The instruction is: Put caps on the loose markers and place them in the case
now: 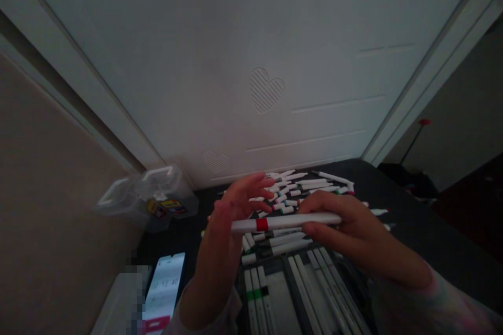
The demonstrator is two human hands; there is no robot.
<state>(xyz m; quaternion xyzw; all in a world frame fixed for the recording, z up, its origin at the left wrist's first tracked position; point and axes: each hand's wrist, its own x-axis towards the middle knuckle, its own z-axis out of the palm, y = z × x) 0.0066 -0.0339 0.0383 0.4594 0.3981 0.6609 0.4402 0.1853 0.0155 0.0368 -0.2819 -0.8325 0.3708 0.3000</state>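
A white marker (291,221) with a red band lies level in front of me. My right hand (346,225) is closed on its right end, thumb below and fingers above. My left hand (231,225) stands upright with its fingers spread, and the marker's left end meets the palm; whether it presses there I cannot tell. Below the hands is a dark case (286,282) with white markers in its compartments, some with green or black bands. Behind the hands, many loose white markers and caps (288,202) are scattered over the dark table.
A clear plastic box (173,193) with its lid swung out stands at the back left of the black table (396,251). A lit phone (165,282) lies front left, beside a pale object (118,303). A white panel with heart reliefs (267,89) rises behind the table.
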